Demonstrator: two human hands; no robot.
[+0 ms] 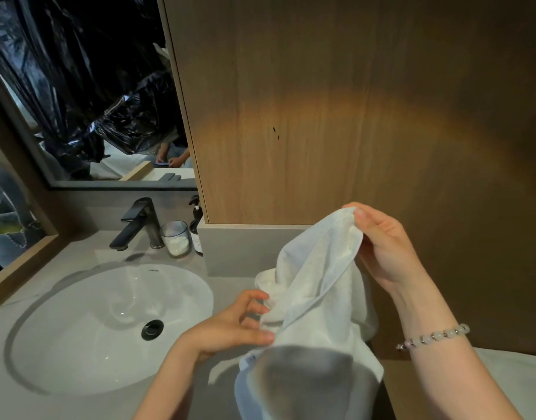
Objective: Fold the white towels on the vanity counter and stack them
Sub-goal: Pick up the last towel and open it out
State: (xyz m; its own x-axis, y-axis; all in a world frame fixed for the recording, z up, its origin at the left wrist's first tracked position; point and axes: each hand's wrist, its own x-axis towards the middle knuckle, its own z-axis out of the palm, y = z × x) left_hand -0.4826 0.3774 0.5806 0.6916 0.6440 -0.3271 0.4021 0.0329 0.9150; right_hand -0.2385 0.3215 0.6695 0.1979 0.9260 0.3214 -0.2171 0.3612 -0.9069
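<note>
Fingers [366,218] of the right hand [385,250] pinch a corner of the rumpled white terry towel [318,283], raised right of the oval white sink [78,328], probably to find its edge; the left hand [227,325] pinches the bunch.

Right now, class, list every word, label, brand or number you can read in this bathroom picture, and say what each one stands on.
Nothing here can be read as text.
Small dark mark on the sink, at its back rim: too small to read.
Pale label on the dark pump bottle: too blurred to read.
White towel, glass jar and faucet: no lettering visible.
</note>
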